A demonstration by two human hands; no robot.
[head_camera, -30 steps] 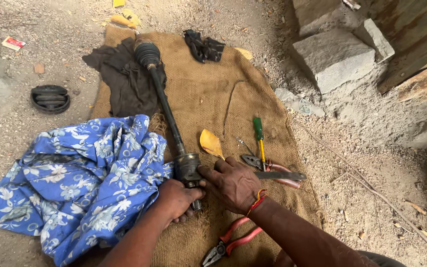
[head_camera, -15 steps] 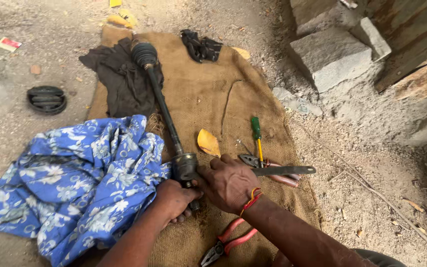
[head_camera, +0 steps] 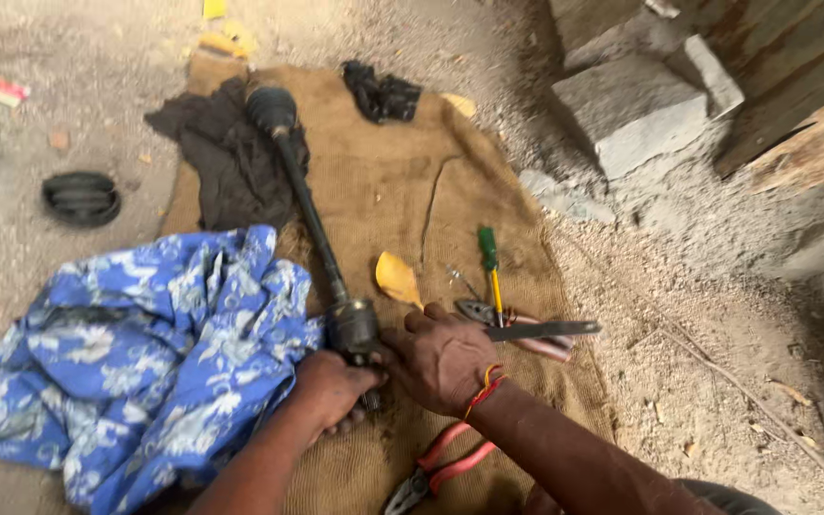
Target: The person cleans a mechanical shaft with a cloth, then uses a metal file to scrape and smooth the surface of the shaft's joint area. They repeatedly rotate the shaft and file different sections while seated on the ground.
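While both hands work at the near end of the long black metal drive shaft (head_camera: pixel 312 215), which lies lengthwise on a brown burlap sack (head_camera: pixel 402 191) spread over the dirt ground, the left hand (head_camera: pixel 328 389) is curled around the shaft's thick joint from below and the right hand (head_camera: pixel 442 358) presses on it from the side, fingers bent. Just left lies a crumpled blue floral cloth (head_camera: pixel 135 353). A green-handled screwdriver (head_camera: pixel 490 262) and red-handled pliers (head_camera: pixel 436 467) rest near the right hand.
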